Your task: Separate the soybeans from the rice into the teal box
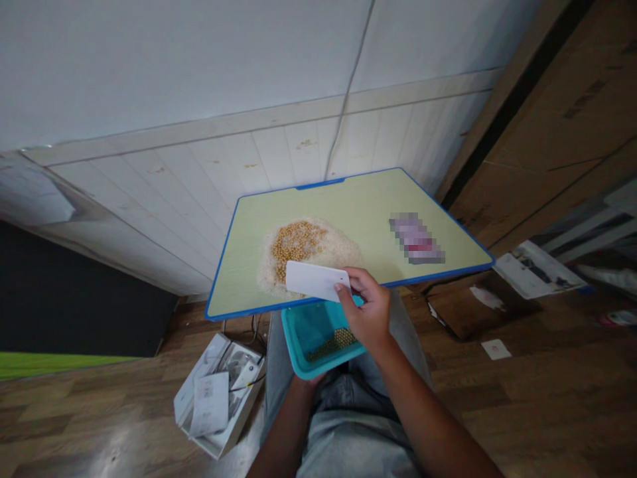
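My right hand (367, 307) grips a flat white card (313, 279) by its right end, thumb on top. The card is at the near edge of the pile, just above the table edge. On the table lies a spread of pale, fine rice-like grains (343, 249) with small round golden beads (293, 242) over its left part. Below the edge, a teal plastic tub (293, 348) sits over my lap, with similar beads (338, 338) in its bottom. My left hand (309, 381) supports the tub from beneath; its fingers are mostly hidden.
The small yellow-green table (368, 192) has a blue rim and stands against a white panelled wall. A blurred-out flat object (415, 238) lies on its right. An open white box (219, 405) is on the floor at left; cardboard boxes (557, 133) stand at right.
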Tool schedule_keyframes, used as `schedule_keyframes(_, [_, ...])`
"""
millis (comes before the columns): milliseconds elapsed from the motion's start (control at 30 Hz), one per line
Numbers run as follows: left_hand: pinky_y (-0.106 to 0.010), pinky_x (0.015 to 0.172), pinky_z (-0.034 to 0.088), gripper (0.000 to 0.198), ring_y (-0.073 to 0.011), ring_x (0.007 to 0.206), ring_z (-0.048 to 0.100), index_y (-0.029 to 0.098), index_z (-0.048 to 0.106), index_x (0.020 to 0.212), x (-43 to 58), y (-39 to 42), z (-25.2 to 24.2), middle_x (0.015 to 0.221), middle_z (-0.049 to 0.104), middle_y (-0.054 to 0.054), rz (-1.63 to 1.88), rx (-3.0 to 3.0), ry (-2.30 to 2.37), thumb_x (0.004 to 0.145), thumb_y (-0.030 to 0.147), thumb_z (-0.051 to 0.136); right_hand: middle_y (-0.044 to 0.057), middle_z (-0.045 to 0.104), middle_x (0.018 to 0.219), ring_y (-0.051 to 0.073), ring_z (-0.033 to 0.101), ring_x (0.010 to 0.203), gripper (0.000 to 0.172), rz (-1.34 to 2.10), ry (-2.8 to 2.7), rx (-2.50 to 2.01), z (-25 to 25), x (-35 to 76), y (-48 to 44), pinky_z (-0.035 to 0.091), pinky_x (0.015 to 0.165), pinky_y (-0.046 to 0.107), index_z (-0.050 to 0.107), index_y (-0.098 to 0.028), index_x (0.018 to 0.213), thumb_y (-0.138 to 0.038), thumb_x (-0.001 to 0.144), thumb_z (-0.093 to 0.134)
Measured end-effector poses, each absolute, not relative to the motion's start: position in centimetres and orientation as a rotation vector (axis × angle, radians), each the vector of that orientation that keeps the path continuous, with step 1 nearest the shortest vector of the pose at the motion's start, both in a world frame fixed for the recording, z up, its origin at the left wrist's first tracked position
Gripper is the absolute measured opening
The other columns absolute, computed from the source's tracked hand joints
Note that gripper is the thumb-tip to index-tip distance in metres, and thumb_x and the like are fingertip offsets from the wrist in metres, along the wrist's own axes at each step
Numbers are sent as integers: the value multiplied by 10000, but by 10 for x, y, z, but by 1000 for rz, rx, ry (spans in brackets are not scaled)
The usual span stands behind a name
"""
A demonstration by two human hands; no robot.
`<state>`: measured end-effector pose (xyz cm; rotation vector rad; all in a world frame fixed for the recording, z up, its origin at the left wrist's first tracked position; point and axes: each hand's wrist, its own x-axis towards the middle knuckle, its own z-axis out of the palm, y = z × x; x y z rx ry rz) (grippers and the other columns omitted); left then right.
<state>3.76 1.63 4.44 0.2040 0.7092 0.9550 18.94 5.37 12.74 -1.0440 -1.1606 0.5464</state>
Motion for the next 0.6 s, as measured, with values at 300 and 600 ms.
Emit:
schedule_keyframes(300, [-558,1592,396,724,-302,1995,418,203,883,1588,38,20,32,1752,885,-99,975,76,787,1316,518,291,81,1011,1005,324,1000,864,271,496,-986,-1108,113,195,47,806,732,361,900,-281,1210,-523,1100,951])
schedule_keyframes(600, [-414,1628,170,742,-192,2032,276,272,997,1275,32,19,15,1372,1020,-9,1014,109,542,1362,491,293,79,1019,1017,331,1012,869,269,584,-1065,-1092,116,180,42,823,775,375,898,-287,1213,-532,1112,947])
